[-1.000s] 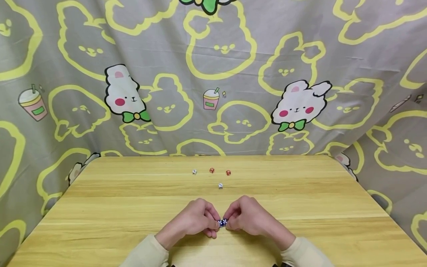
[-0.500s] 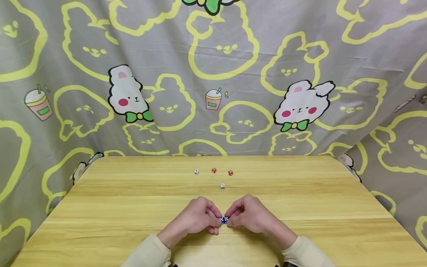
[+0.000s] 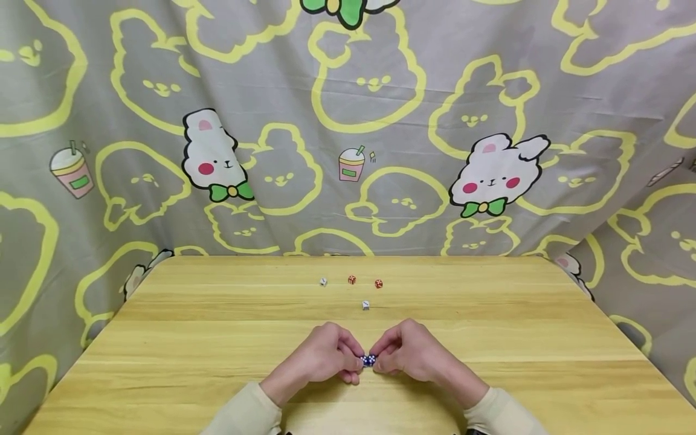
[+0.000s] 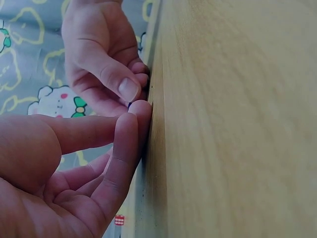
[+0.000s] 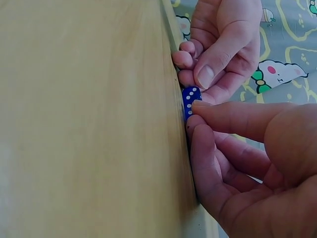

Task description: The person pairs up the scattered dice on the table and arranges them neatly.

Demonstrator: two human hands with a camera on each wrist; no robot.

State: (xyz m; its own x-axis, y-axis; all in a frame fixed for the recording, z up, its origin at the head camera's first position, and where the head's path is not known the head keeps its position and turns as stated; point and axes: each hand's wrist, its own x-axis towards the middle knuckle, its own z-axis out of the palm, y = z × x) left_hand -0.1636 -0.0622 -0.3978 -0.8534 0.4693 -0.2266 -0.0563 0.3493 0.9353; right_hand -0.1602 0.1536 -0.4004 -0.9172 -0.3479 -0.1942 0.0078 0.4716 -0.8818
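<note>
Two blue dice with white dots stand side by side on the wooden table, the right one (image 3: pixel 372 359) touching or nearly touching the left one (image 3: pixel 364 360). My left hand (image 3: pixel 328 355) pinches the left die between thumb and fingers. From the other side, my right hand (image 3: pixel 411 352) pinches the right die. In the right wrist view blue dice faces (image 5: pixel 190 97) show between the fingertips of both hands. Fingers hide nearly all the blue in the left wrist view, where my left hand (image 4: pixel 74 173) faces my right hand (image 4: pixel 101 59).
Beyond the hands lie a white die (image 3: pixel 365 306), another white die (image 3: pixel 323 282) and two red dice, one in the middle (image 3: pixel 351 280) and one to its right (image 3: pixel 379 284). A patterned grey curtain (image 3: pixel 391 139) hangs behind the table's back edge.
Both hands keep their pinch on the blue dice. The whole head view has shifted slightly to the right, and the hands show little movement against the table.
</note>
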